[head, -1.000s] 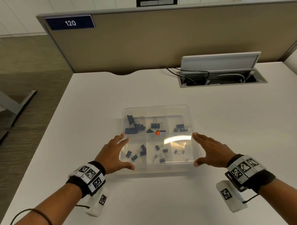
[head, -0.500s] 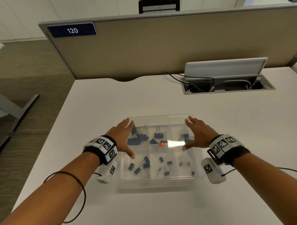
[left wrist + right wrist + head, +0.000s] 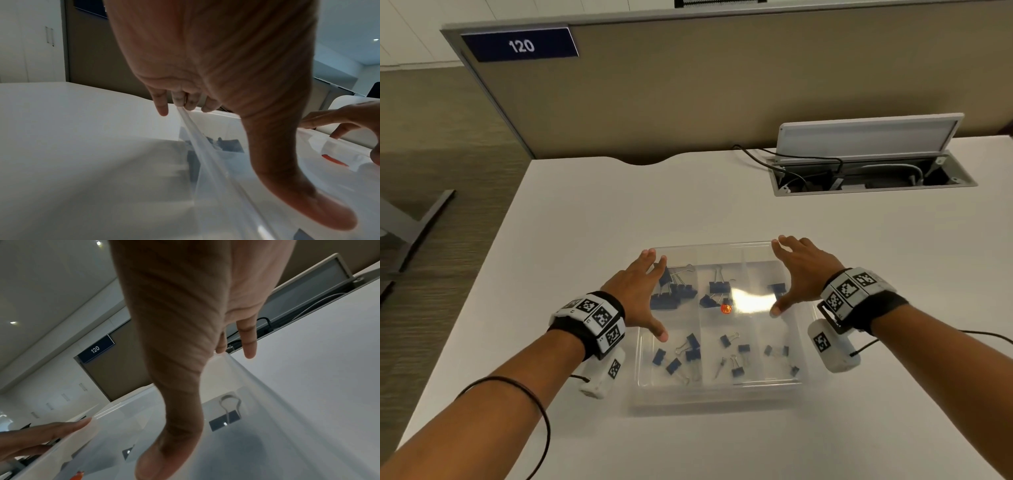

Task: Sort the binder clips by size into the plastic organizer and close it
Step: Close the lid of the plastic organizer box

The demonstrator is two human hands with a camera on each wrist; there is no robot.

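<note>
The plastic organizer (image 3: 717, 394) sits mid-desk (image 3: 859, 274), binder clips (image 3: 674, 365) sorted inside under its clear lid. Left hand (image 3: 635, 291) and right hand (image 3: 799, 270), fingers (image 3: 162, 105) spread flat, press the lid's 10 and 2 o'clock corners. Push evenly along each edge until it seats, judging by feel.

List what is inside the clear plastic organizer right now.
Through the clear lid, blue binder clips lie in all six compartments, larger at the far left. The left hand, right hand and glare hide some far-row clips.
</note>
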